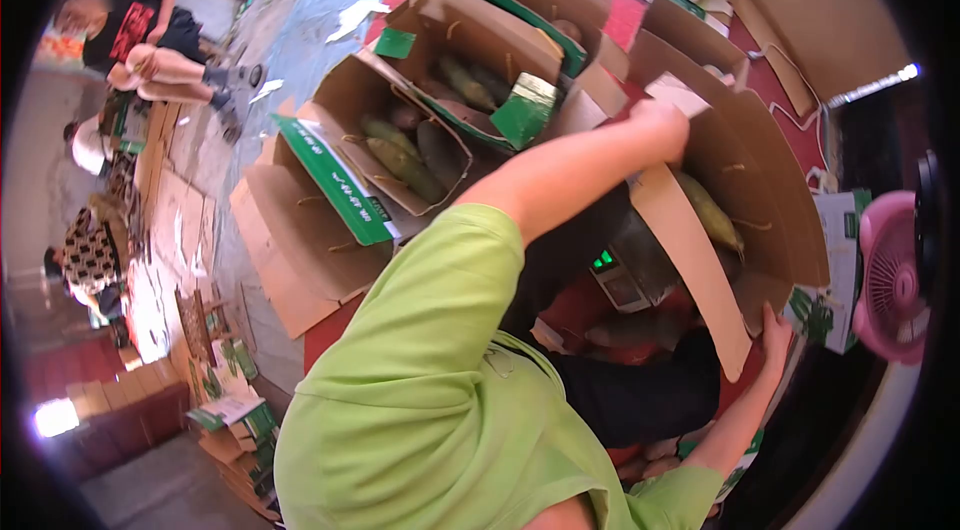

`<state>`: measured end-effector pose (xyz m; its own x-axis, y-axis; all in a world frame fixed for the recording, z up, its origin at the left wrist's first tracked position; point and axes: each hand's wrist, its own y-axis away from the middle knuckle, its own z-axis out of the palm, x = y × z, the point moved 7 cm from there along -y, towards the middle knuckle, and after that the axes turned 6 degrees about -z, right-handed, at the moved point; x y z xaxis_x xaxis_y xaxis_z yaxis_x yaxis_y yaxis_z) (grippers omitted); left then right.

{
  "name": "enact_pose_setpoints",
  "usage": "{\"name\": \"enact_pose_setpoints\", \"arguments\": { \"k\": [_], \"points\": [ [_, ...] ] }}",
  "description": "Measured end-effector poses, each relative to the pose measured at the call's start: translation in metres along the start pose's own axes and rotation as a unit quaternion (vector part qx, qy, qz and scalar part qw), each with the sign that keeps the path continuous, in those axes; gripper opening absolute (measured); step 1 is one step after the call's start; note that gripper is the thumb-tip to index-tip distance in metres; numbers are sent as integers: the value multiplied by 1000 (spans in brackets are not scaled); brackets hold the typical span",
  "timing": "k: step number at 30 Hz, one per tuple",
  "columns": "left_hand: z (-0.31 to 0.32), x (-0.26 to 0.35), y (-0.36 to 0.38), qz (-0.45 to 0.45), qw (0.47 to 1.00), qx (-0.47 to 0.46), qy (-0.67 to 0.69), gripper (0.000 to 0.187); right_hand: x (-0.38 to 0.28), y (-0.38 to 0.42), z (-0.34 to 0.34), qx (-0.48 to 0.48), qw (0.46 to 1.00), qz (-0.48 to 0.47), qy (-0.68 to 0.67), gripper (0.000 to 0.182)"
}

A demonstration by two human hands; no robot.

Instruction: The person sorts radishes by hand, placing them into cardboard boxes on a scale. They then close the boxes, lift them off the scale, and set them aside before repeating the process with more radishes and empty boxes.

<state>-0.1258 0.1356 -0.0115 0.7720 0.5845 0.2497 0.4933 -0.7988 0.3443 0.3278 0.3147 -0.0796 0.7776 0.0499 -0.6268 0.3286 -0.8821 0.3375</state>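
My left hand (662,125) touches the far end of the cardboard box (775,200) at my right; I can't tell how closed it is. My right hand (774,340), partly open, touches the near corner.

On the red surface (330,328) we observe several open cardboard boxes (752,120), grouped closely, and a scale (622,290) with a green display (603,259).

No wording or number legible with certainty, small white characters on the green side panel (335,180) of a cardboard box, green lit digits on the scale (622,282), too small to read, blurred red print on a seated person's black shirt (133,28)
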Motion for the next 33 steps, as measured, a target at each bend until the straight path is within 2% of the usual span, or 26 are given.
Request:
{"name": "enact_pose_setpoints", "arguments": {
  "k": [1,2,4,5,7,9,11,14,15,17,19,21,22,24,25,28,29,30,31,32,33],
  "points": [
    [19,1,-20,-27,999,-23,-16,40,-8,-1,0,-1,999,-30,35,46],
    [10,-7,-12,-42,998,-31,19,36,-9,-3,3,-12,999,-37,37,46],
    [3,-16,0,-62,996,-36,55,33,-6,-8,3,-12,999,-25,-34,42],
    [5,-17,-1,-57,997,-7,57,32,-9,-7,4,-16,999,-30,-33,42],
    [-1,-21,-1,-51,996,25,62,30,-18,-3,-3,0,992,-70,102,39],
    [-4,-25,5,-44,997,-9,67,29,-21,0,-8,13,991,-76,109,38],
    [-8,-32,10,-40,996,-5,77,28,-28,5,-14,29,990,-79,112,37],
    [-22,-40,19,-34,995,12,95,28,-76,10,-35,38,969,-146,196,32],
    [-28,-44,23,-34,994,22,102,29,-86,12,-42,43,969,-147,196,32],
    [-43,-52,30,-21,993,48,105,29,-104,17,-56,49,988,-137,57,29],
    [-60,-61,41,-6,991,73,108,30,-143,29,-71,69,984,-150,64,26],
    [-87,-75,52,-6,985,96,143,31,-179,38,-81,62,972,-168,151,27],
    [-101,-82,57,-1,984,119,132,32,-188,39,-84,93,976,-192,36,28],
    [-130,-105,69,-33,986,120,109,34,-223,30,-102,61,931,-271,239,26],
    [-146,-120,79,-49,983,141,108,34,-246,34,-105,69,931,-291,211,24],
    [-194,-170,114,-19,975,221,28,28,-350,80,-78,78,938,-323,96,21],
    [-197,-192,111,68,959,253,-107,22,-387,101,-62,64,937,-342,38,21],
    [-210,-207,138,113,935,282,-181,23,-418,117,-53,50,931,-360,-21,21],
    [-222,-233,162,63,967,241,-43,25,-457,135,-53,80,872,-478,73,21],
    [-230,-226,196,140,898,300,-289,24,-488,157,-51,113,789,-581,163,22],
    [-239,-241,217,187,886,335,-260,26,-513,176,-46,92,813,-557,145,23]
  ]
}}
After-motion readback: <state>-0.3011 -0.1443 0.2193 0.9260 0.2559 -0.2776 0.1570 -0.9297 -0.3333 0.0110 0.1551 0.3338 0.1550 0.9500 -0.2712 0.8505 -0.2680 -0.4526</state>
